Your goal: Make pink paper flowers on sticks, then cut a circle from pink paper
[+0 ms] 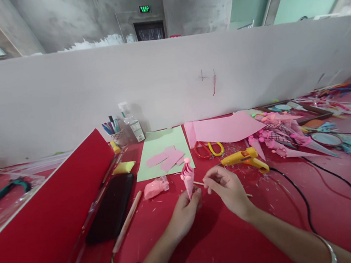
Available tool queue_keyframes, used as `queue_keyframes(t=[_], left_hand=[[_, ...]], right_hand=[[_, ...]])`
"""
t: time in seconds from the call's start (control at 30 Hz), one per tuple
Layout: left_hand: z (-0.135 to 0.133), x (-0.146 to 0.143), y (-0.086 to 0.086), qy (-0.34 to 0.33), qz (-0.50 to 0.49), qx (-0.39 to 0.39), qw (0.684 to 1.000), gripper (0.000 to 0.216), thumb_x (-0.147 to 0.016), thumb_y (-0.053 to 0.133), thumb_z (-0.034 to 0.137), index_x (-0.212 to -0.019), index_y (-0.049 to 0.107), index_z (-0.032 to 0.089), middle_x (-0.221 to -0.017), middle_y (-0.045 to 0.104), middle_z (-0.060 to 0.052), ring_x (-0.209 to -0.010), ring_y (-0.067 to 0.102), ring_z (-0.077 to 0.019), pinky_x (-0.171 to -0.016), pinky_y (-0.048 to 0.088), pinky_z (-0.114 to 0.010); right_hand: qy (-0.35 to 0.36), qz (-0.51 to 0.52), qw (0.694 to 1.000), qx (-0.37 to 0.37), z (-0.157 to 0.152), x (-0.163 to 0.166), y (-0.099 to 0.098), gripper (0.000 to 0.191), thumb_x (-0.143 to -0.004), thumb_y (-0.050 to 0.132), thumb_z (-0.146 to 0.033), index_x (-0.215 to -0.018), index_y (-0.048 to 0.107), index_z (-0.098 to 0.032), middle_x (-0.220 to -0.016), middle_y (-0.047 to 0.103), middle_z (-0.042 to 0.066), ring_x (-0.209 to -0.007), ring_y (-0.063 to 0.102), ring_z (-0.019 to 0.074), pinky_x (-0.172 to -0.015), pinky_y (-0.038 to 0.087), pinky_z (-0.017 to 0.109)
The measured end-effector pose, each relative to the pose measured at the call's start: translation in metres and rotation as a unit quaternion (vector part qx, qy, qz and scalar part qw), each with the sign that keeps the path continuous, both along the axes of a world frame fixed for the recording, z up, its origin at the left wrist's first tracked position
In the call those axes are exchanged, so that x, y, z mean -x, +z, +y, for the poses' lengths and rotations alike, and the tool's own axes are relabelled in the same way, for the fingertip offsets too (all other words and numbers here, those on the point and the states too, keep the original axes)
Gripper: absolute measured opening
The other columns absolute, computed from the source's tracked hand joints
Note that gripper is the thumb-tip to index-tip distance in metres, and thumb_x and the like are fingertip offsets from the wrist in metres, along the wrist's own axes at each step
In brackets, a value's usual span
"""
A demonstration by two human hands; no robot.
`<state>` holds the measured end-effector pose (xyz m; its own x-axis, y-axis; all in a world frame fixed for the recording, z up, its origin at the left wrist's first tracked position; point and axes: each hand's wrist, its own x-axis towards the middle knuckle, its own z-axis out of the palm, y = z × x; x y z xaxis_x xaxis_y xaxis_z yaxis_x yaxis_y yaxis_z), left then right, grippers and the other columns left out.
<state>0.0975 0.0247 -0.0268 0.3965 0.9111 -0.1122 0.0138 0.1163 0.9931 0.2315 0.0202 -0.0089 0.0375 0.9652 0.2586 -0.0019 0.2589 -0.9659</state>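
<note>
My left hand (pixel 186 209) is closed round the lower tip of a small pink paper cone (pixel 188 180), held upright. Folded pink layers and little pink balls decorate its top. Just to the right, my right hand (pixel 225 189) pinches a thin pale stick (pixel 198 183), whose end points at the cone's side; whether it touches I cannot tell. Left of the cone lies a lump of pink clay (pixel 156 188), seemingly in clear wrap. Pink paper pieces (pixel 171 159) rest on a light green sheet (pixel 143 152) behind.
A yellow glue gun (pixel 244 158) with a black cord lies right of my hands, near red-and-yellow-handled scissors (pixel 216 148). Finished-looking pink cones (pixel 278 136) are heaped farther right. On the left are a black phone-like slab (pixel 111 209), a wooden-handled tool (pixel 127 222) and a red board (pixel 53 206).
</note>
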Motion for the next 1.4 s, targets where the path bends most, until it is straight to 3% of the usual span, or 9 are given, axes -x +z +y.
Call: queue_keyframes(t=[0.17, 0.3, 0.4, 0.5, 0.63, 0.83, 1.07, 1.23, 1.4], left_hand=[[-0.002, 0.0, 0.001, -0.031, -0.027, 0.016, 0.999, 0.038, -0.073, 0.046, 0.053, -0.064, 0.042, 0.016, -0.05, 0.026, 0.008, -0.046, 0.021, -0.0068, -0.045, 0.015, -0.022], [-0.003, -0.001, 0.003, -0.036, -0.047, 0.025, 0.998, 0.041, -0.073, 0.046, 0.054, -0.058, 0.033, 0.018, -0.049, 0.025, 0.008, -0.046, 0.018, -0.0063, -0.045, 0.014, -0.023], [-0.004, 0.0, 0.004, -0.059, -0.052, 0.028, 0.996, 0.041, -0.074, 0.046, 0.053, -0.057, 0.033, 0.018, -0.049, 0.025, 0.008, -0.045, 0.018, -0.0063, -0.044, 0.013, -0.023], [-0.004, 0.0, 0.004, -0.082, -0.061, 0.04, 0.994, 0.04, -0.073, 0.047, 0.051, -0.056, 0.032, 0.018, -0.049, 0.027, 0.007, -0.045, 0.019, -0.006, -0.044, 0.013, -0.024], [-0.006, 0.0, 0.004, -0.084, -0.066, 0.074, 0.992, 0.035, -0.072, 0.049, 0.049, -0.063, 0.04, 0.017, -0.049, 0.027, 0.008, -0.044, 0.019, -0.0057, -0.045, 0.012, -0.023], [-0.007, 0.0, 0.003, -0.088, -0.076, 0.082, 0.99, 0.028, -0.076, 0.044, 0.043, -0.069, 0.043, 0.016, -0.048, 0.029, 0.007, -0.044, 0.02, -0.0063, -0.044, 0.013, -0.023], [-0.006, 0.0, 0.001, -0.097, -0.065, 0.087, 0.989, 0.031, -0.075, 0.044, 0.044, -0.062, 0.037, 0.017, -0.048, 0.029, 0.008, -0.043, 0.02, -0.0058, -0.044, 0.013, -0.023], [-0.008, -0.001, 0.005, -0.099, -0.058, 0.074, 0.991, 0.031, -0.077, 0.043, 0.042, -0.06, 0.035, 0.017, -0.05, 0.027, 0.007, -0.045, 0.019, -0.006, -0.044, 0.013, -0.024], [-0.009, -0.001, 0.007, -0.11, -0.017, 0.041, 0.993, 0.033, -0.081, 0.04, 0.04, -0.057, 0.034, 0.017, -0.051, 0.029, 0.006, -0.046, 0.021, -0.0064, -0.045, 0.016, -0.024]], right_hand=[[-0.006, 0.014, 1.0, 0.015, 0.0, 0.001, 0.0, 0.016, -0.075, 0.055, -0.029, -0.086, 0.06, -0.018, -0.078, 0.066, 0.005, -0.072, 0.064, 0.0171, -0.066, 0.053, 0.028], [-0.009, 0.017, 1.0, 0.019, 0.001, -0.002, 0.0, 0.025, -0.081, 0.046, -0.035, -0.085, 0.061, -0.016, -0.064, 0.062, 0.003, -0.054, 0.06, 0.013, -0.052, 0.051, 0.024], [-0.045, -0.025, 0.999, -0.004, 0.001, -0.003, 0.0, 0.021, -0.079, 0.049, -0.032, -0.084, 0.063, -0.016, -0.058, 0.058, 0.0, -0.047, 0.054, 0.0098, -0.047, 0.046, 0.021], [-0.062, -0.024, 0.998, -0.015, 0.001, -0.002, 0.0, 0.018, -0.077, 0.053, -0.028, -0.088, 0.063, -0.018, -0.072, 0.062, 0.003, -0.061, 0.058, 0.0125, -0.058, 0.049, 0.023], [-0.032, 0.014, 0.999, -0.001, 0.002, -0.001, 0.0, 0.019, -0.079, 0.051, -0.028, -0.093, 0.06, -0.02, -0.081, 0.064, 0.004, -0.071, 0.062, 0.0157, -0.067, 0.051, 0.028], [-0.074, -0.07, 0.989, -0.105, -0.001, -0.004, 0.008, 0.011, -0.076, 0.054, -0.021, -0.082, 0.063, -0.021, -0.084, 0.06, 0.004, -0.078, 0.057, 0.0161, -0.067, 0.048, 0.026], [-0.048, -0.108, 0.98, -0.163, -0.004, -0.002, 0.01, 0.015, -0.077, 0.052, -0.016, -0.085, 0.063, -0.023, -0.082, 0.062, 0.004, -0.078, 0.057, 0.0165, -0.069, 0.046, 0.028], [-0.041, -0.125, 0.977, -0.168, -0.004, -0.003, 0.01, 0.016, -0.078, 0.051, -0.017, -0.087, 0.064, -0.023, -0.082, 0.062, 0.004, -0.078, 0.057, 0.0164, -0.07, 0.045, 0.028], [-0.047, -0.083, 0.988, -0.121, -0.004, -0.002, 0.006, 0.006, -0.076, 0.054, -0.02, -0.081, 0.058, -0.02, -0.077, 0.058, 0.003, -0.072, 0.055, 0.0146, -0.064, 0.046, 0.025]])
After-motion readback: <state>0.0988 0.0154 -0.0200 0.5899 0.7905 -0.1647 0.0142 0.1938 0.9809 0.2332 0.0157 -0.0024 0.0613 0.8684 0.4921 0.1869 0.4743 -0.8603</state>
